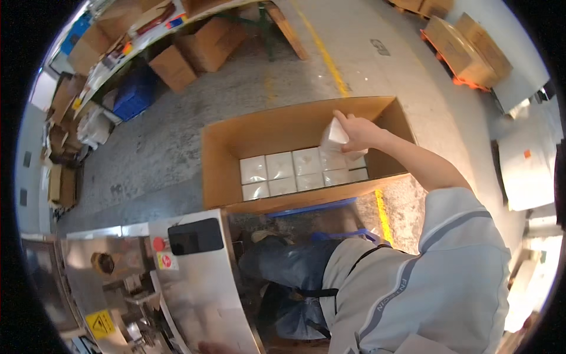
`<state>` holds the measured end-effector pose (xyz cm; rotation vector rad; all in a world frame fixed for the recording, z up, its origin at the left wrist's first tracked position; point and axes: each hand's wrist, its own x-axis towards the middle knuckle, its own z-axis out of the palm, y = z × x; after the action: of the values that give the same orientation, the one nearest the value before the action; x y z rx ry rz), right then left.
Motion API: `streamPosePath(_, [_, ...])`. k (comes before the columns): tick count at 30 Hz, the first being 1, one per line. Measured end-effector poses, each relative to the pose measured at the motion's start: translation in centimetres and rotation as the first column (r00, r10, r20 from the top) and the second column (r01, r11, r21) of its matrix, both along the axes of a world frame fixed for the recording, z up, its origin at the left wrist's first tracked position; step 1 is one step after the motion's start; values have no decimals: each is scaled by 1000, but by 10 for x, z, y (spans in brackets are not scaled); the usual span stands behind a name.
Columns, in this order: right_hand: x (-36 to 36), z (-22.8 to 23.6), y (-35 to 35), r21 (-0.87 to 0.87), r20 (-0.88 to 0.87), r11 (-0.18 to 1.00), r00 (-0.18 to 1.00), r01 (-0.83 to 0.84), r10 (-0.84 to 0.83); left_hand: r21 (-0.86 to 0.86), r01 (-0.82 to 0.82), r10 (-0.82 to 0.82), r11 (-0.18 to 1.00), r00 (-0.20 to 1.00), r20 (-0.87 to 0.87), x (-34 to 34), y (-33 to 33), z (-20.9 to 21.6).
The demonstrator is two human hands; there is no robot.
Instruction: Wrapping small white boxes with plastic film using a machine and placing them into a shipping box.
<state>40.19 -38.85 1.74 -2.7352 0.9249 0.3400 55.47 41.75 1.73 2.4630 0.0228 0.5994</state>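
My right hand [359,133] reaches into the right part of a large open carton [265,133]. Its fingers are closed around a small white box [335,134], which is tilted and slightly blurred. Below it, several more white boxes [280,166] in what looks like clear film sit in rows on the carton's bottom. Whether the held box touches them, I cannot tell. At the lower edge, a dim skin-coloured patch over the steel machine cover [203,289] may be part of my left hand; no fingers can be made out.
The machine carries a dark screen-like panel [196,236], a red button [158,243] and a yellow warning label [100,323]. Something blue [312,207] lies under the carton. A cluttered workbench [138,47] stands far left, with a blue bin [134,101] below. Cartons [463,50] sit on an orange pallet [448,65].
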Motion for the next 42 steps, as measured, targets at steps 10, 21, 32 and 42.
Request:
streamPosePath(10, [-88,-243,-101,628,-694,360,706,690,-142,-270,-415,363,869,905,-223,-78,-71,89])
streamPosePath(21, [-127,-375,-40,291,-388,930,860,-226,331,-319,-500,518,805,855,-30,-241,71,112])
streamPosePath(32, [51,-300,18,626,-7,551,703,-552,712,-7,-858,804,514,484,-346,-347,248,54])
streamPosePath(42, [95,-129,168,591,198,560,777,-581,597,-756,-586,667,292,691,-278,-399,231,15])
